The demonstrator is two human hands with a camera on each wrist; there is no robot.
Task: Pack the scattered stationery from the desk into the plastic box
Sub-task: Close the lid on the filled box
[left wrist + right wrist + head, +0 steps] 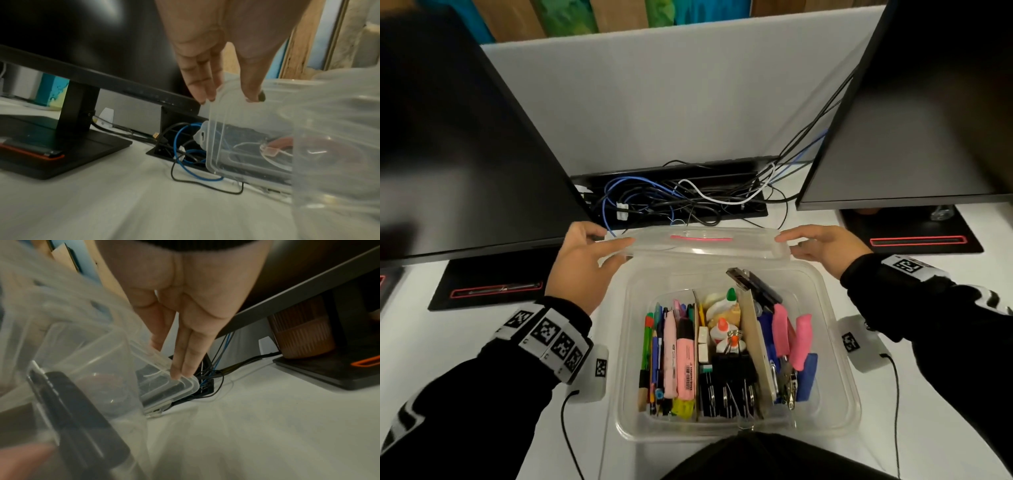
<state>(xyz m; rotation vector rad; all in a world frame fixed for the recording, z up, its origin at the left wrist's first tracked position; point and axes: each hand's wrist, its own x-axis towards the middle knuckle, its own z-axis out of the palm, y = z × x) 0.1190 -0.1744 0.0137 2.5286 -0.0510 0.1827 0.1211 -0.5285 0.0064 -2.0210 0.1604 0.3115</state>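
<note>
A clear plastic box (840,377) stands on the white desk in front of me. It holds pens (654,346), a pink highlighter (686,363), glue bottles (722,332), black binder clips (726,383) and pink-handled tools (791,339) between cardboard dividers. Its clear lid (702,251), with a pink handle, stands tilted over the box's far edge. My left hand (609,245) pinches the lid's left corner, thumb in front and fingers behind (230,99). My right hand (789,245) pinches the right corner (168,363) of the lid (164,386).
Two black monitors (465,137) (928,120) hang over the desk on either side, their stand bases (489,284) (914,229) close by. A cable tray (674,198) full of black, blue and white wires lies just behind the lid. A grey partition (671,96) closes the back.
</note>
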